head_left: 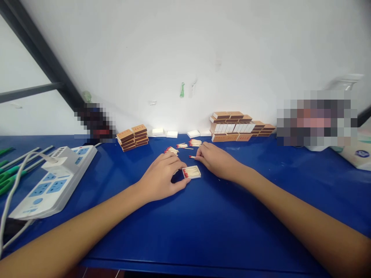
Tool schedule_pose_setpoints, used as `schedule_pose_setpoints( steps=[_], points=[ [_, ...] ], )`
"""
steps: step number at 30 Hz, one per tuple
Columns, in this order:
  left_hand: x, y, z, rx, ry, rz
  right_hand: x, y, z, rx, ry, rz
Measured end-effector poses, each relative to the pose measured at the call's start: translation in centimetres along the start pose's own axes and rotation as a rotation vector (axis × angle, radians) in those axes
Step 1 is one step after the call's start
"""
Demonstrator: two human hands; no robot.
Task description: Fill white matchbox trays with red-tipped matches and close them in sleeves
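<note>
My left hand grips the left end of a small white matchbox tray between thumb and fingers on the blue table. Red-tipped matches lie inside the tray, heads toward my left hand. Just behind and to the right, my right hand pinches a single match by its plain end, its red head pointing left. Loose piles of matches lie beyond my hands: one pile near my left fingers, a small one in the middle, and another by my right hand.
Stacked matchboxes stand by the wall at left and right. White trays lie between them. A white power strip with a plugged-in cable and green-handled tools occupy the left side. A tissue pack lies far right.
</note>
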State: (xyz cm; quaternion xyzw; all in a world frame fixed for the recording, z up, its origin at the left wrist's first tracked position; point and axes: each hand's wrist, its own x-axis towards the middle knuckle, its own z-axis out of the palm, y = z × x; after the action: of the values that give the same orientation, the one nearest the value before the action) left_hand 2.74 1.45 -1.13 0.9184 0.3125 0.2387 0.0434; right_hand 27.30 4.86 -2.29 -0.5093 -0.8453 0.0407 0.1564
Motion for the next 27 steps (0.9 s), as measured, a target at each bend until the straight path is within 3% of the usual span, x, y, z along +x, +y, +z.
schedule_pose_setpoints(
  steps=[7,15,22,27],
  points=[
    [0.0,0.0,-0.2,-0.004,0.007,0.003,-0.2,0.1,0.1,-0.024,-0.035,0.042],
    [0.2,-0.1,-0.2,0.005,-0.007,-0.007,-0.4,0.5,0.0,-0.040,-0.017,-0.039],
    [0.2,-0.1,-0.3,0.006,0.002,-0.023,-0.8,-0.1,-1.1,0.034,0.083,-0.094],
    [0.3,0.0,-0.6,0.011,0.010,-0.079,-1.4,-1.1,-2.5,0.106,0.038,-0.109]
  ],
)
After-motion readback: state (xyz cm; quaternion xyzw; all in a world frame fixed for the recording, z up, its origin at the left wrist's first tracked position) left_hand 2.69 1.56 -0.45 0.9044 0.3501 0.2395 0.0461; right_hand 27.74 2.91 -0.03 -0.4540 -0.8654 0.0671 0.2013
